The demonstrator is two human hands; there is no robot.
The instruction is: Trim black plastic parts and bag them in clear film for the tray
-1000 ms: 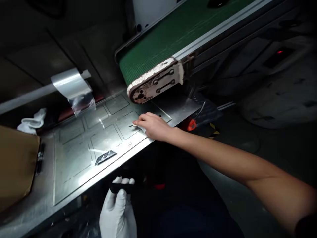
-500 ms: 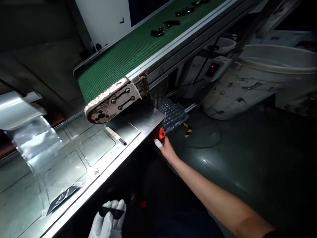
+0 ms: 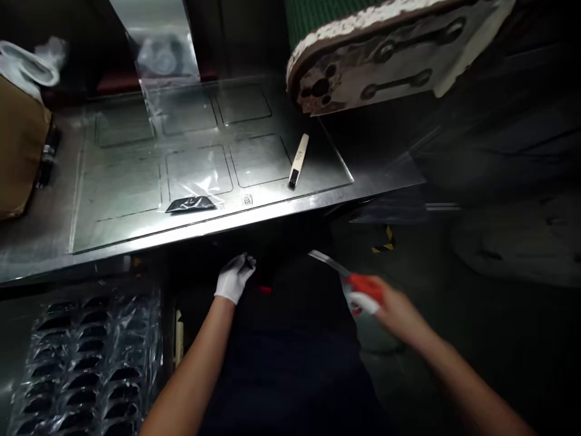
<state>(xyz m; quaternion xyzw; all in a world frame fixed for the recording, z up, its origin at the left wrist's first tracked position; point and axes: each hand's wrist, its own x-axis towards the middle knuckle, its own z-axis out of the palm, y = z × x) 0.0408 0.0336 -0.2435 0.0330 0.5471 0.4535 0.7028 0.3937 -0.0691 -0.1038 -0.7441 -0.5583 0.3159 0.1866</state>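
Observation:
My right hand [image 3: 396, 310] is closed round orange-handled scissors [image 3: 351, 283], whose blades point up and left, below the metal table's front edge. My left hand [image 3: 233, 277], in a white glove, is curled below the table edge; whether it holds anything is hidden in the dark. On the metal table [image 3: 136, 230] lie a white marker with a black tip [image 3: 298, 159] and a small black flat piece in clear film [image 3: 190, 204].
The conveyor's worn end plate [image 3: 390, 57] overhangs the table's right end. A strip of clear film [image 3: 158, 42] hangs at the back. A brown box [image 3: 20, 145] sits at the left. Clear blister trays [image 3: 86, 363] lie under the table at lower left.
My right hand took the orange scissors from the table's right end and drew them back towards me. The view swung down and left. My left hand stayed below the table edge.

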